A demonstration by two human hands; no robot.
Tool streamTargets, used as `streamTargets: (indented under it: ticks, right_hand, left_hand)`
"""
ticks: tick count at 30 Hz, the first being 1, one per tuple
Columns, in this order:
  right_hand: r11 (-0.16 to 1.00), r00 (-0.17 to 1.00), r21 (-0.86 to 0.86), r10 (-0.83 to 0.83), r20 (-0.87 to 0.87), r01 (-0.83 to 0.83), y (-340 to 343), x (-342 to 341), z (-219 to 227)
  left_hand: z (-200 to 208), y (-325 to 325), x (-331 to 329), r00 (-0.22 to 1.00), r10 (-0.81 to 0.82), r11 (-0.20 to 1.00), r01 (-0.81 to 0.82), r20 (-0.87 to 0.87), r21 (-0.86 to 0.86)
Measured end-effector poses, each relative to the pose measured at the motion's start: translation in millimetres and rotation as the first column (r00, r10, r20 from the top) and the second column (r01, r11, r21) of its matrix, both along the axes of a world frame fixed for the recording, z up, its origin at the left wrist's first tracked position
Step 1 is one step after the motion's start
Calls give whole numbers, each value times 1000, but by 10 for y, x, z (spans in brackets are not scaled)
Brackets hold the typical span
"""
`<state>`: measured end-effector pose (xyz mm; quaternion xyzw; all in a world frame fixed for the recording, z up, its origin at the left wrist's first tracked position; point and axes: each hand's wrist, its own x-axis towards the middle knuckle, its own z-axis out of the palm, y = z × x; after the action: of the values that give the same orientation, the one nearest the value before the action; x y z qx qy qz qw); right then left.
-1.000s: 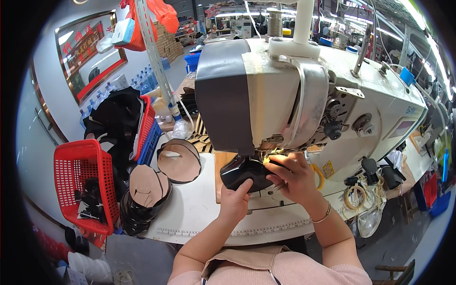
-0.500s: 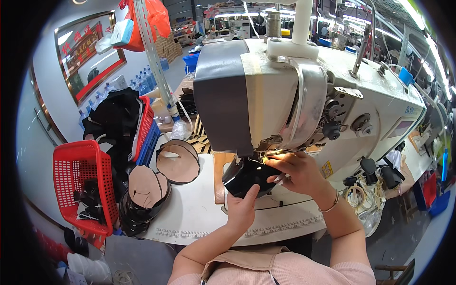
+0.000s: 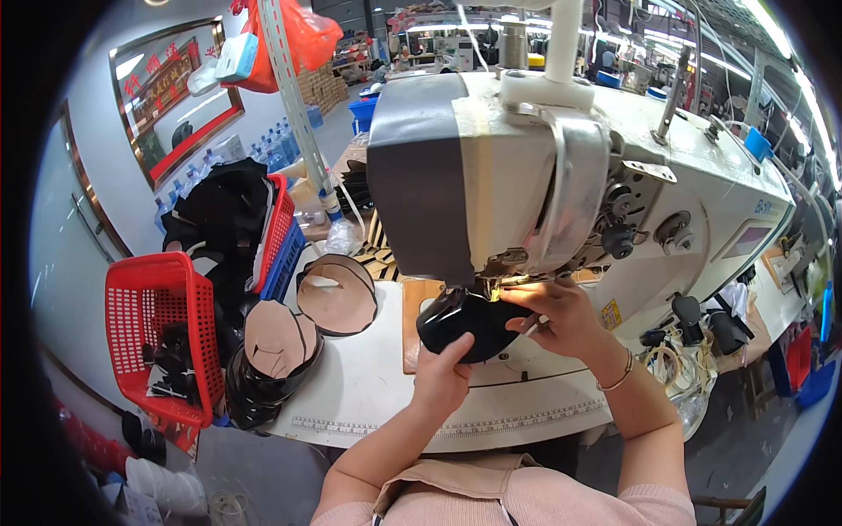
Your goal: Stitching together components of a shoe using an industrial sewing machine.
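Observation:
A black shoe upper piece [image 3: 465,323] lies under the needle area of a large white and grey sewing machine [image 3: 561,167]. My left hand [image 3: 443,377] grips its near edge from below. On its right side, close to the lit needle, my right hand [image 3: 561,314] presses and pinches the piece. A thin bracelet circles my right wrist.
Two stacks of tan-lined shoe uppers [image 3: 276,346] [image 3: 338,294] sit on the white table [image 3: 368,394] to the left. A red basket [image 3: 158,324] with black parts stands further left, with more red and blue crates behind it. Cables hang at the machine's right.
Both hands have turned and shifted the black piece slightly right under the needle. My left hand moved up closer to it.

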<state>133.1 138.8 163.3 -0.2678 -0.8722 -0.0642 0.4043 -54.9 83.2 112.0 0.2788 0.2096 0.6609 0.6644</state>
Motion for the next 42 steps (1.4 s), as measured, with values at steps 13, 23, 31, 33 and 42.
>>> streamTargets:
  ticks: [13,23,31,33,42]
  right_hand:
    - [999,999,28,-33,19,32,-60,20,89]
    - [1000,987,9,-29,155,28,-71,-2,127]
    - [999,987,40,-7,162,1,-24,30,116]
    - [1000,973,-12,5,229,-3,-23,60,156]
    - [998,962,-40,50,267,-41,68,157,155]
  left_hand:
    - [117,59,-46,987,29,999,-25,-155,25]
    - [43,20,-23,974,146,988,-134,-171,78]
    - [19,8,53,953,232,968,-207,-194,143]
    - [-23,-3,63,933,266,957,-227,-240,180]
    - [3,-10,82,977,188,981,-184,-96,56]
